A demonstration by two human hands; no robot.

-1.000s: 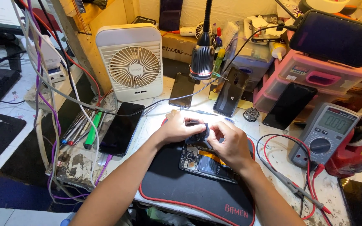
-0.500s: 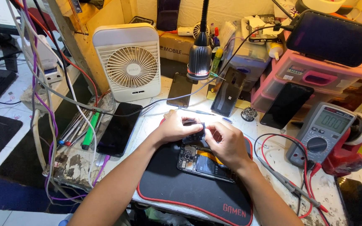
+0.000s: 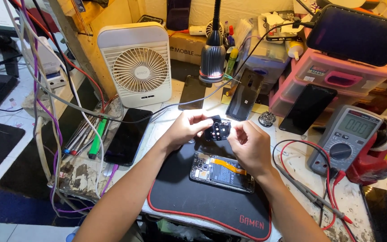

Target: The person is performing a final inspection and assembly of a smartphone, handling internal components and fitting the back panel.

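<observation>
An opened phone point(image 3: 222, 172) with its back off lies on a black mat with a red edge point(image 3: 193, 197), showing its board and an orange flex strip. Both hands are raised above it. My left hand point(image 3: 185, 127) and my right hand point(image 3: 248, 145) together pinch a small black cover piece with camera holes point(image 3: 217, 131), holding it between them just above the mat's far edge. The left fingers grip its left side, the right fingers its right side.
A white desk fan point(image 3: 137, 65) stands at the back left, a lamp head point(image 3: 212, 60) hangs over the bench. A multimeter point(image 3: 343, 136) with red and black leads point(image 3: 310, 188) lies right. Dark phones point(image 3: 128, 136), tools point(image 3: 88, 134) and pink drawers point(image 3: 337, 80) surround the mat.
Both hands were pressed down on the top of the opened phone; now they have lifted away, holding the small black cover piece free above it.
</observation>
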